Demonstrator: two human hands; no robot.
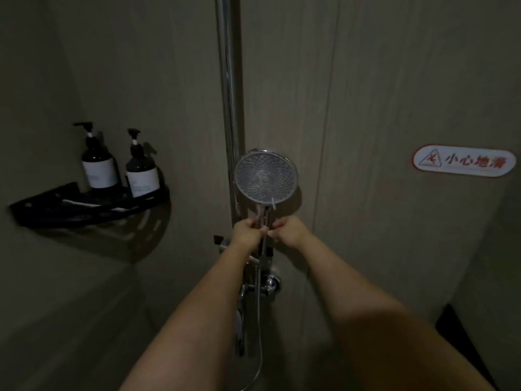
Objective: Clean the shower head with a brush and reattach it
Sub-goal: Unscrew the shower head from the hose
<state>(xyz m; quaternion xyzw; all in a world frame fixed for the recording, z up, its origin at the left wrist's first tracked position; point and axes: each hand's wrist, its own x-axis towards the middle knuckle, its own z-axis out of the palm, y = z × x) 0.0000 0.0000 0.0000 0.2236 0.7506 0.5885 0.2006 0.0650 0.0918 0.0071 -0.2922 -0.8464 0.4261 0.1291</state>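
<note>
Dim shower stall, grey wall panels, chrome riser rail (229,80) running up the wall. Shower head (266,176) sits upright at the rail, round face toward the camera, handle down. Left hand (245,232) and right hand (287,230) both curl around the handle just under the face. Hose (258,320) hangs below. Two pump bottles (98,165) on black corner shelf (42,207) at left; slip-warning sticker (463,160) at right.

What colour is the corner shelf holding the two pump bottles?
Black, seen in the head view: the corner shelf is dark plastic with slots, under both pump bottles.
</note>
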